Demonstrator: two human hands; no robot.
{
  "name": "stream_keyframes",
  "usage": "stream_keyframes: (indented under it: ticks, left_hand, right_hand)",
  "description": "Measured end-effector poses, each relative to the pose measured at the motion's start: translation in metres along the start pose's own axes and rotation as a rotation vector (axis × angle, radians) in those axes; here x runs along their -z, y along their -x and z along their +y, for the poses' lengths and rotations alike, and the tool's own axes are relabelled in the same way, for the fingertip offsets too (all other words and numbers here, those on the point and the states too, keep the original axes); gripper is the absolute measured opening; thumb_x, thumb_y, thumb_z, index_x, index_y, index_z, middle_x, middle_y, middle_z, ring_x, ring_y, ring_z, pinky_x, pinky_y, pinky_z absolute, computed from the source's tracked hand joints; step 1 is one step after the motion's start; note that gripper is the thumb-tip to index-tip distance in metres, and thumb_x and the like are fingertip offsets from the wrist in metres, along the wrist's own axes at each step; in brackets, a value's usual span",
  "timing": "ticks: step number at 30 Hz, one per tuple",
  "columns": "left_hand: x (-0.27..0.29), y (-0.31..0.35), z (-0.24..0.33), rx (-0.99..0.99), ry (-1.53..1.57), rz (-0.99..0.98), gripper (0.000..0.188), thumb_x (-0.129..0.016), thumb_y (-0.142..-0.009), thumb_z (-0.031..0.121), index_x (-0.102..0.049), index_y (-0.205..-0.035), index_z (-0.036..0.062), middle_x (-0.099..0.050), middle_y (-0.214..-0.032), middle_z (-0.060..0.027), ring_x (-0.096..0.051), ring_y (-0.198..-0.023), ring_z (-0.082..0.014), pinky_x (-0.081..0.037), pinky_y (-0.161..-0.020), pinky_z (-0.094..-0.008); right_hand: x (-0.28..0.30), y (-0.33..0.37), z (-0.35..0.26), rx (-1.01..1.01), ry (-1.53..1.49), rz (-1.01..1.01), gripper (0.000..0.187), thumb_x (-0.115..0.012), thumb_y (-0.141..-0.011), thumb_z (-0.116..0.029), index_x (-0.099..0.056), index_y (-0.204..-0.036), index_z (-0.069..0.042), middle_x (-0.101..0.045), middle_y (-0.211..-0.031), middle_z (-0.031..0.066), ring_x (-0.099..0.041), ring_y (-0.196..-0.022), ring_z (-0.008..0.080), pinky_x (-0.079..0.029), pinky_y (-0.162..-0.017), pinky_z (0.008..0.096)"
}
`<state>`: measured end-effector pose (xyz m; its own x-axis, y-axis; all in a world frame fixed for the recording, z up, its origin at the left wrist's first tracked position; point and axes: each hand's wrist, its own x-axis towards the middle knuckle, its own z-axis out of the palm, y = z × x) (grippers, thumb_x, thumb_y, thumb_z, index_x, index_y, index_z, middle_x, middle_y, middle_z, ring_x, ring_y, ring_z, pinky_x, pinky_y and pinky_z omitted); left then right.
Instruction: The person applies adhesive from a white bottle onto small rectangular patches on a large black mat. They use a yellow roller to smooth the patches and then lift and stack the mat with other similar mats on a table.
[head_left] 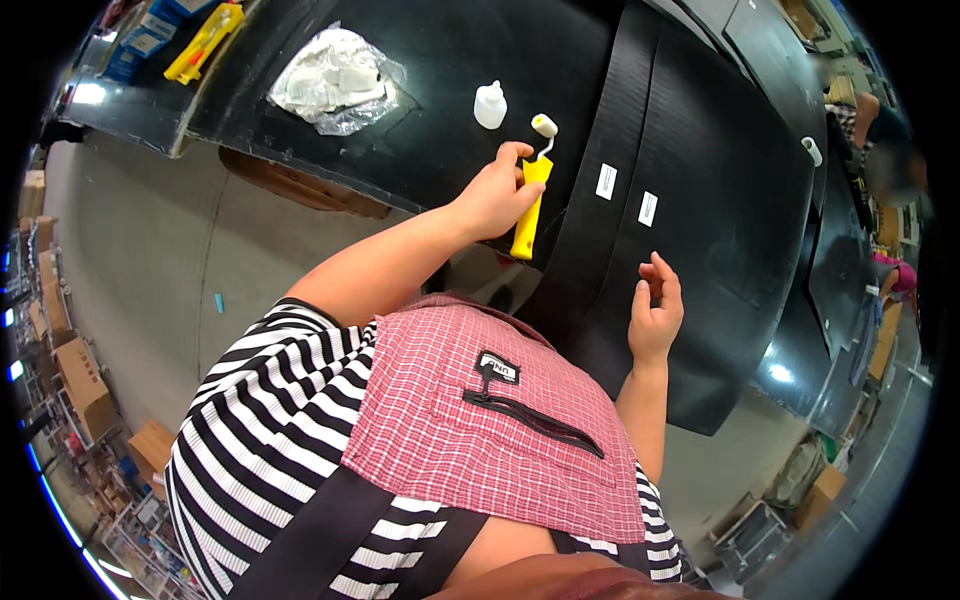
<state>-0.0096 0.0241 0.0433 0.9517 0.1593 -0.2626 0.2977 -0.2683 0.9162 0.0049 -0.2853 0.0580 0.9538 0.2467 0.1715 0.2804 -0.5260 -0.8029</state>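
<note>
My left hand is closed on a small paint roller near the table's front edge, its thumb lying over the yellow handle. A wire neck leads from the handle to the short pale roller head, which points away from me. My right hand hovers over a large black sheet, empty, with its fingers loosely bent and apart from the thumb. Two small white labels lie on the dark strip left of that hand. Behind the roller, a white squeeze bottle stands on the black tabletop.
A clear plastic bag of white pieces sits at the back left. Farther left are yellow-handled tools and blue boxes. A white roll lies at the right. Other people are at the far right, and cardboard boxes line the left side.
</note>
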Motion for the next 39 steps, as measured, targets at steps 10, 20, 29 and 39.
stream_keyframes:
  ticks: [10, 20, 29, 39]
  left_hand:
    - [0.009, -0.024, -0.019, -0.280, -0.598, 0.226, 0.032, -0.067, -0.095, 0.024, -0.050, -0.118, 0.0088, -0.061, -0.115, -0.0179, -0.064, -0.103, -0.0427, -0.054, -0.085, -0.0496]
    - [0.011, -0.006, -0.009, -0.486, -0.932, 0.212, 0.019, -0.068, -0.093, 0.024, -0.066, -0.103, 0.0077, -0.064, -0.098, -0.0138, -0.068, -0.088, -0.0341, -0.056, -0.074, -0.0443]
    - [-0.059, 0.068, 0.014, 0.088, -0.301, -0.335, 0.036, -0.068, -0.096, 0.034, -0.065, -0.095, -0.0016, -0.071, -0.084, -0.0188, -0.071, -0.084, -0.0303, -0.055, -0.075, -0.0405]
    - [-0.120, 0.121, -0.064, 0.212, 0.170, -0.178, 0.071, -0.079, -0.087, 0.035, -0.051, -0.142, -0.0010, -0.065, -0.132, -0.0135, -0.062, -0.121, -0.0296, -0.047, -0.105, -0.0408]
  right_hand:
    - [0.007, 0.036, -0.001, 0.004, -0.037, 0.090, 0.028, -0.062, -0.088, 0.007, -0.070, -0.113, -0.003, -0.070, -0.100, 0.0100, -0.070, -0.090, 0.0196, -0.056, -0.078, 0.0286]
    - [0.151, 0.140, 0.094, -0.368, 0.132, 0.596, 0.019, -0.064, -0.096, -0.002, -0.072, -0.113, -0.002, -0.072, -0.100, 0.0052, -0.067, -0.087, 0.0112, -0.054, -0.079, 0.0245]
    - [0.285, 0.151, 0.181, -0.458, 0.226, 0.694, 0.022, -0.061, -0.096, -0.004, -0.071, -0.116, -0.001, -0.073, -0.103, 0.0069, -0.068, -0.094, 0.0147, -0.054, -0.088, 0.0289]
    - [0.341, 0.049, 0.313, -0.508, 0.310, 0.456, 0.045, -0.066, -0.096, -0.031, -0.065, -0.128, 0.000, -0.068, -0.119, 0.0220, -0.065, -0.113, 0.0369, -0.052, -0.098, 0.0437]
